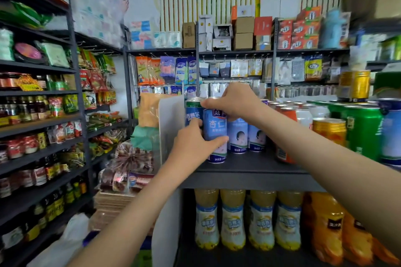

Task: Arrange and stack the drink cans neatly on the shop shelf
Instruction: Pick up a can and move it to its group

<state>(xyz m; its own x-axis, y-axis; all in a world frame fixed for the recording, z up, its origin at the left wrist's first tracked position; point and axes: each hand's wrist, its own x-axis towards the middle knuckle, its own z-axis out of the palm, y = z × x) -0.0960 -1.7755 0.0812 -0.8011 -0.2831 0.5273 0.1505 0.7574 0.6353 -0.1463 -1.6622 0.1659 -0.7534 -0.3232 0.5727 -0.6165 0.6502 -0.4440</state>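
Hidden and cut off
The right hand [234, 104] hides the top of the blue can [214, 130], the left hand [193, 145] its lower side; the rightmost can [392, 134] is cropped.

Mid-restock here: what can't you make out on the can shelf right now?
- Blue can, head view: top and upper label covered by the right hand; left side by the left hand.
- Green-topped can behind it: mostly hidden by that can.
- Far-right can: cut by frame edge, blurred.
- Back rows: only rims show.
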